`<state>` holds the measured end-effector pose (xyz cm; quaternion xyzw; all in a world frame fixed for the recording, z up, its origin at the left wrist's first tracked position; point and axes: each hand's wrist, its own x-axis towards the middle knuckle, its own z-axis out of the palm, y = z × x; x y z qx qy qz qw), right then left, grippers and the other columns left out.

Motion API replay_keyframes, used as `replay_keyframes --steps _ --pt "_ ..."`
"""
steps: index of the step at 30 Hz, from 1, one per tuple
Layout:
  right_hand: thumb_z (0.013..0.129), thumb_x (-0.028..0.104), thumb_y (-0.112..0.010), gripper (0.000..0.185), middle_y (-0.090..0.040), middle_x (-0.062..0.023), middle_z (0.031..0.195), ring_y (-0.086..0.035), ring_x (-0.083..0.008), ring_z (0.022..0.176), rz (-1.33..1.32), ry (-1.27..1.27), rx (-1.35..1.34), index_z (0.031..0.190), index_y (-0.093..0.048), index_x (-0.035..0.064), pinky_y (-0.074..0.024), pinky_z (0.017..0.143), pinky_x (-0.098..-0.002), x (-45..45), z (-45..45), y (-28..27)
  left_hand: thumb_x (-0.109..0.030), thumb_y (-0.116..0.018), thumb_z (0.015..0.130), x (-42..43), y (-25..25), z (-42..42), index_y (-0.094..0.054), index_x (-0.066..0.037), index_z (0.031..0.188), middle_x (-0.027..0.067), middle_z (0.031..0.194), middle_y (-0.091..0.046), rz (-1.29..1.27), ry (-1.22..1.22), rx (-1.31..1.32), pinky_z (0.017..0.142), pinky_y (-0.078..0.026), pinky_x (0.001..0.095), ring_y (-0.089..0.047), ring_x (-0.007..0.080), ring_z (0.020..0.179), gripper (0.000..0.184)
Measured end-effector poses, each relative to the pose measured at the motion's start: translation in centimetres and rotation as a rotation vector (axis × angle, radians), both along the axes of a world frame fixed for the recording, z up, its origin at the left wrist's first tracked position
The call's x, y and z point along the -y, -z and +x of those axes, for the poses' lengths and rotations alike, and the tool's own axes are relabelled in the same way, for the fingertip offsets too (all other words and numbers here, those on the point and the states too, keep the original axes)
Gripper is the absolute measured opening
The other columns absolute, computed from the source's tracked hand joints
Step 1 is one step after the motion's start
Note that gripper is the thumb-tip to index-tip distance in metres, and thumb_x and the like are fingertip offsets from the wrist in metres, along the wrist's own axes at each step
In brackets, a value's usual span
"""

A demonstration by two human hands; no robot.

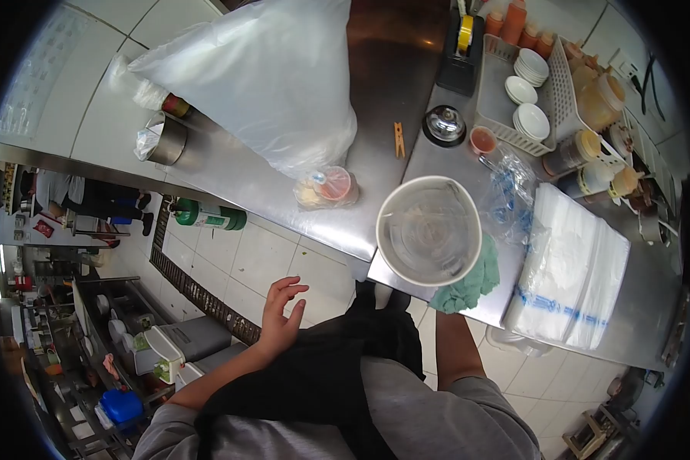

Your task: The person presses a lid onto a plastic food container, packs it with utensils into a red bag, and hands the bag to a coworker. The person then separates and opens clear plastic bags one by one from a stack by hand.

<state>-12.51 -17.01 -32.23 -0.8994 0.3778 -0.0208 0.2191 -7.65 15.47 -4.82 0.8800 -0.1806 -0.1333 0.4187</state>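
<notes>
My left hand (pixel 281 313) hovers over the floor in front of the counter, fingers apart and slightly curled, holding nothing. My right forearm (pixel 458 349) reaches up to the counter edge, where a crumpled green cloth (pixel 471 284) covers the hand and its fingers. Touching the cloth is a round white-rimmed tub (pixel 383 234), seen from above, with clear plastic inside. To the tub's left, a small tied clear bag (pixel 326 188) holds a cup of reddish sauce and pale food. Behind that stands a large, full white plastic bag (pixel 261 84).
A wooden clothespin (pixel 399 140), a call bell (pixel 445 125) and a tape dispenser (pixel 458 57) are beyond the tub. Right of it lie crumpled clear plastic (pixel 506 184) and stacked plastic bags (pixel 567 268). A white basket (pixel 498 96) holds small dishes. Sauce bottles (pixel 583 146) line the back.
</notes>
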Motion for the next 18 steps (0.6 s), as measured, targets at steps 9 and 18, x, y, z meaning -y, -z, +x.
replay_keyframes --steps 9,18 --pt "0.08 0.015 -0.064 0.045 -0.058 -0.0124 0.125 -0.041 -0.0319 0.13 -0.019 0.111 0.167 0.124 -0.059 0.0095 -0.0325 0.106 -0.0472 3.6 -4.4 -0.4 -0.013 -0.066 0.084 7.6 8.3 -3.6 -0.064 -0.009 0.114 0.0123 0.116 -0.06 0.117 0.775 -0.088 0.095 -0.048 0.0385 -0.059 0.0301 0.11 0.03" --pt "0.079 0.015 -0.064 0.042 -0.061 -0.0113 0.12 -0.043 -0.0311 0.129 -0.125 0.291 0.405 0.121 -0.061 0.0099 -0.0338 0.105 -0.0467 1.0 -9.8 1.6 -0.025 -0.059 0.089 19.3 15.9 -5.3 -0.062 -0.007 0.11 0.0218 0.112 -0.058 0.298 1.111 0.223 0.09 -0.046 0.049 -0.058 0.041 0.101 0.028"
